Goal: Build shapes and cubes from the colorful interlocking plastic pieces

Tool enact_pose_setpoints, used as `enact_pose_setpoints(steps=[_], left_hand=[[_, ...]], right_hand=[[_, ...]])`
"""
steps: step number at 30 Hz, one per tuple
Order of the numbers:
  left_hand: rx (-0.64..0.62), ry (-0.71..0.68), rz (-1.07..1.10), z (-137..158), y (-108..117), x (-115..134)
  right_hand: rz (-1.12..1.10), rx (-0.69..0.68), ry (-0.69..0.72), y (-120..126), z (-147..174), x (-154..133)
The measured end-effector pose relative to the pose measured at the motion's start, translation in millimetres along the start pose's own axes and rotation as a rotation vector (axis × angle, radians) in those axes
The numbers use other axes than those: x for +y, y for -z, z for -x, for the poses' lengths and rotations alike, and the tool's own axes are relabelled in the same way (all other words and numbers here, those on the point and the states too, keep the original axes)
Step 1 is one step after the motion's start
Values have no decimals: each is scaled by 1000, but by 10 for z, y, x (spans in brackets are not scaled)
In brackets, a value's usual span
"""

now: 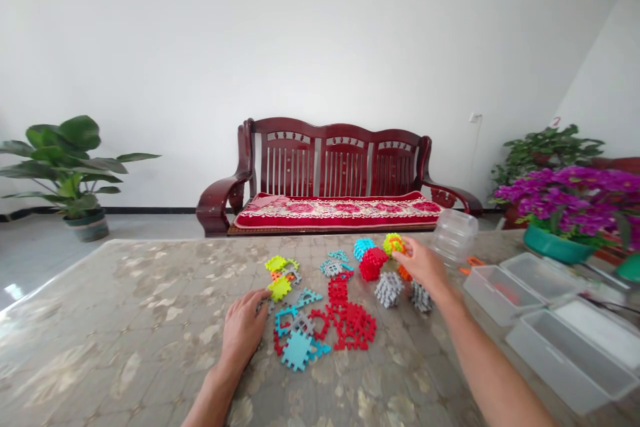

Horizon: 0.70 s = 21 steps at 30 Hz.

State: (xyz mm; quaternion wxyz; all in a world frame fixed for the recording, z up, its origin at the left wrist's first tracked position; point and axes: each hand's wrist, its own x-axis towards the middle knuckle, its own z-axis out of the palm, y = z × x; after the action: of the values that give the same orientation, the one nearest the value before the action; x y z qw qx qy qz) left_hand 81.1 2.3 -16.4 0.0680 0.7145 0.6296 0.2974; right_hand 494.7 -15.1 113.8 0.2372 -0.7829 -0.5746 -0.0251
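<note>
My right hand (423, 267) reaches across the table, thumb and fingers closed on a yellow-green and orange ball of interlocking building pieces (393, 243). Close by sit a blue built ball (363, 249), a red one (373, 264) and a grey one (389, 289). Another grey build (421, 296) shows partly behind my right wrist. On the left, my left hand (246, 321) lies on the table with its fingers stretched out, the tips beside a yellow-green notched piece (280, 288). Loose red pieces (354, 327) and a light-blue square piece (297, 350) lie between my hands.
Clear plastic boxes (565, 360) stand at the right, with a clear stacked container (455, 237) farther back. Purple flowers in a teal pot (557, 245) stand behind the boxes. Beyond the patterned table (125, 347) is a wooden bench (320, 160); a potted plant (83, 193) stands left.
</note>
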Motion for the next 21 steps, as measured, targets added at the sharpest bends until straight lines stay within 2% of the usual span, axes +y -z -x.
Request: enact_pose_setpoints(steps=[3, 6, 16, 21], left_hand=[[-4, 2, -5, -1, -3, -5], [-7, 2, -9, -2, -6, -13], [-12, -8, -3, -10, -21, -34], [-13, 1, -1, -5, -7, -21]], right_hand=[[158, -73, -137, 69, -165, 297], [282, -162, -189, 68, -221, 443], [405, -242, -185, -3, -208, 424], [372, -191, -173, -34, -196, 466]])
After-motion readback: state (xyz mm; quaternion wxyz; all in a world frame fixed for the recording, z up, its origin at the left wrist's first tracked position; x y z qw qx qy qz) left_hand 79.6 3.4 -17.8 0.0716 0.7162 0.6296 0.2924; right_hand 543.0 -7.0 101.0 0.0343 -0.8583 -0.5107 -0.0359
